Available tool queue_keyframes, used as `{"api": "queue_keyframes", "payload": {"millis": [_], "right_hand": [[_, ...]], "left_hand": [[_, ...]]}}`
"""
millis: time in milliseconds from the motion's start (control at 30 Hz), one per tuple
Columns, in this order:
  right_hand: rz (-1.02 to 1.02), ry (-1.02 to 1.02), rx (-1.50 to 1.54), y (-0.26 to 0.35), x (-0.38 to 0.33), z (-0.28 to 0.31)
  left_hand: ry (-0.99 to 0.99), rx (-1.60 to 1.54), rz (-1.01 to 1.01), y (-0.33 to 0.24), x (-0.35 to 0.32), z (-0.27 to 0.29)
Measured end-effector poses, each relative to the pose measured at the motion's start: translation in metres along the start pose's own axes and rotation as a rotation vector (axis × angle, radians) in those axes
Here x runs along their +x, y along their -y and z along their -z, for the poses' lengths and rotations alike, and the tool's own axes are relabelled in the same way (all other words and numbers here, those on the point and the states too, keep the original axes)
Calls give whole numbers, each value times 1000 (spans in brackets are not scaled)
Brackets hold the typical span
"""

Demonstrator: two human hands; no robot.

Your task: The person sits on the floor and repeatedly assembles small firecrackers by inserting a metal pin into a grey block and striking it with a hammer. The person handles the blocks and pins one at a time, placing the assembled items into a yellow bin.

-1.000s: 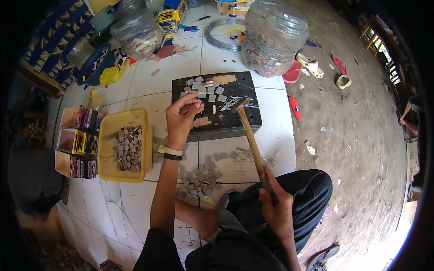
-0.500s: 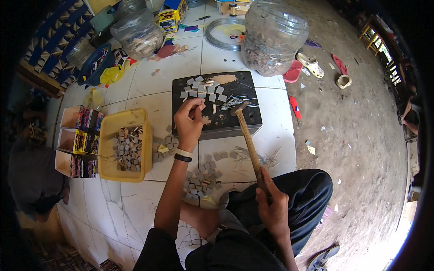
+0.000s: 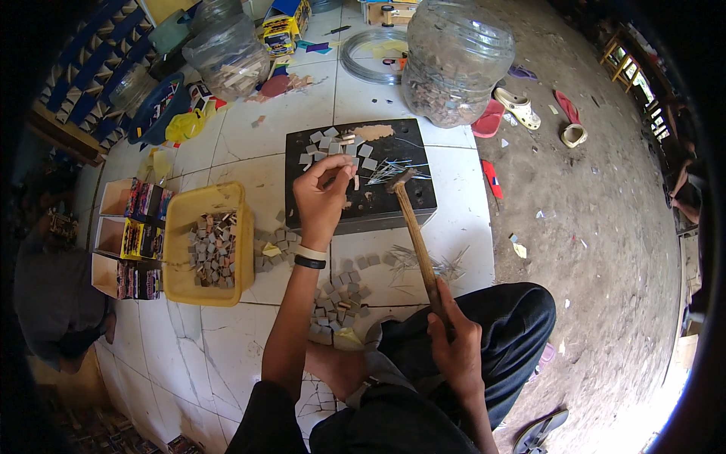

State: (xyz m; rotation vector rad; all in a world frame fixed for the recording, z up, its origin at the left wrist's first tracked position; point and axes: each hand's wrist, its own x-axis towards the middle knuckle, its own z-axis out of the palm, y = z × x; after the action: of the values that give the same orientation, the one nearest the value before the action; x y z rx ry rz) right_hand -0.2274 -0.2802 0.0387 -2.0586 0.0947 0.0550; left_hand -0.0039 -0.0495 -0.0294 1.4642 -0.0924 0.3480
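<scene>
My right hand [image 3: 456, 344] is wrapped round the lower end of a hammer's wooden handle. The hammer [image 3: 417, 234] slants up and left, its head over the black block [image 3: 393, 203] beside a bundle of thin metal wires [image 3: 389, 171]. Above the block's near left part, my left hand [image 3: 321, 198] has thumb and fingers pinched together. Anything between those fingertips is too small to make out. Small grey square tiles [image 3: 330, 142] lie loose on the block just beyond this hand, and a slim wooden piece [image 3: 356, 182] is by the fingertips.
A yellow tub [image 3: 246, 250] of small squares stands left, beside open boxes [image 3: 106, 234]. More grey squares [image 3: 344, 291] and wires [image 3: 446, 265] lie on the white tiles near my leg. Beyond the block are a large clear plastic jar [image 3: 457, 64] and a wire coil [image 3: 349, 64].
My left hand has shifted slightly right and its pinched fingers are now nearer the wooden piece. The right hand and hammer stay nearly where they were.
</scene>
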Motion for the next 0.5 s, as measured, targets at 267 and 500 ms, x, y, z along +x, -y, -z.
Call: {"api": "queue_keyframes", "payload": {"millis": [267,500], "right_hand": [[27,-10,6,0,0,0],[11,5,-6,0,0,1]], "left_hand": [[4,61,-4,7,2,0],[9,87,-13,9,2,-3]]}}
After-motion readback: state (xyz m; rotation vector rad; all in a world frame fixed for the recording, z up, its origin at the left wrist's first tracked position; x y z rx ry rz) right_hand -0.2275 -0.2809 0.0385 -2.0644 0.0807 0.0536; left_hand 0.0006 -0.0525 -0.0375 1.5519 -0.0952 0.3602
